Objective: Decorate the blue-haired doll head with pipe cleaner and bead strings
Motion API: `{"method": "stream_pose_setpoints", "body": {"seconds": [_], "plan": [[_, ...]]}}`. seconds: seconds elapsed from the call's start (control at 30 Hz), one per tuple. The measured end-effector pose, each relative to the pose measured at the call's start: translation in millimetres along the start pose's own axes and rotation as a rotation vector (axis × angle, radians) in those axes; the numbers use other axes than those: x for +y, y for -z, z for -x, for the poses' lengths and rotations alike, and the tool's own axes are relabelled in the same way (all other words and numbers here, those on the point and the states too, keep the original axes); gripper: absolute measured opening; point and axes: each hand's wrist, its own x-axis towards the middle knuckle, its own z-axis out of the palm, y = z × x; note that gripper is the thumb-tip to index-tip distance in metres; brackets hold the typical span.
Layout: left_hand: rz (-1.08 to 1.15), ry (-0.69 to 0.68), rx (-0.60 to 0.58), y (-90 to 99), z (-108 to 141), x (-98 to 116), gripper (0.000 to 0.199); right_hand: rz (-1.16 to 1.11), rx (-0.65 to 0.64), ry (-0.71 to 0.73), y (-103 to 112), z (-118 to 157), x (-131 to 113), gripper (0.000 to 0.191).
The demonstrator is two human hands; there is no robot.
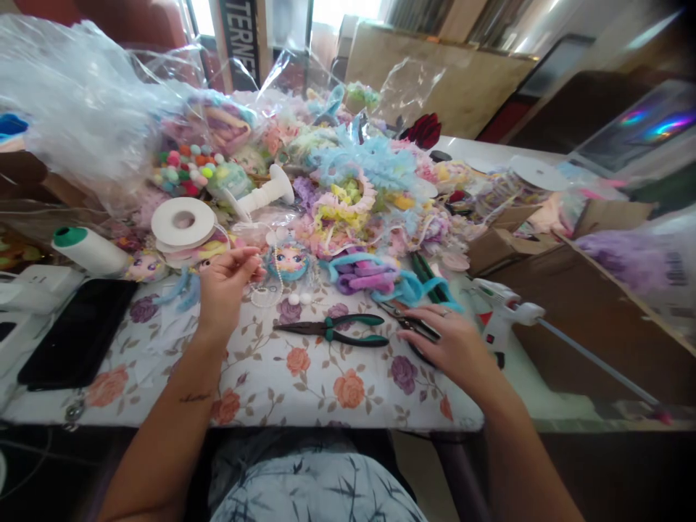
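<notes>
My left hand (225, 286) is raised over the left side of the floral cloth, thumb and fingertips pinched together. What they hold, if anything, is too small to make out. Just right of the fingertips lies a doll-face charm (289, 259) with a blue rim, and a string of white beads (266, 299) curls beside it. My right hand (449, 344) rests at the right, its fingers curled round the dark handles of a pair of pliers (423, 328). Between the hands, long-nose pliers (329, 330) with green and black handles lie on the cloth.
A heap of pastel yarn and trims (359, 167) fills the back. White ribbon spools (183, 223), a thread cone (90, 250) and a black phone (79, 333) lie left. To the right stand a glue gun (503, 312) and a cardboard box (592, 326). Fuzzy stems (364, 275) lie mid-table.
</notes>
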Motion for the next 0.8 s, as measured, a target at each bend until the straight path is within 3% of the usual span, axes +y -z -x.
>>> {"method": "stream_pose_setpoints", "body": {"seconds": [0.1, 0.2, 0.37, 0.47, 0.53, 0.6, 0.7, 0.8], "plan": [[0.149, -0.019, 0.143, 4.3, -6.0, 3.7, 0.019, -0.121, -0.11, 0.144, -9.2, -14.2, -34.1, 0.043], [0.235, -0.048, 0.203, 7.1, -10.9, 4.4, 0.015, -0.107, -0.19, 0.243, -26.0, -26.8, -54.3, 0.054], [0.295, 0.071, 0.176, 6.7, -12.8, -1.9, 0.02, 0.014, -0.222, 0.306, -46.3, -32.8, -57.3, 0.049], [0.278, 0.117, 0.144, 3.9, -9.7, -6.2, 0.027, -0.048, -0.207, 0.288, -47.8, -26.8, -54.6, 0.039], [0.248, 0.113, 0.135, 1.2, -6.5, -7.8, 0.029, -0.18, -0.208, 0.192, -42.7, -22.4, -54.9, 0.036], [0.205, 0.089, 0.125, -2.1, -2.4, -8.4, 0.029, -0.409, -0.255, 0.008, -33.7, -20.2, -57.4, 0.036], [0.092, 0.048, 0.066, -7.8, 6.0, -7.7, 0.028, -0.95, -0.422, -0.333, -20.3, -22.3, -64.3, 0.044], [-0.061, 0.009, -0.042, -14.1, 16.9, -6.0, 0.022, -1.461, -0.535, -0.488, -15.9, -28.4, -72.8, 0.05]]}}
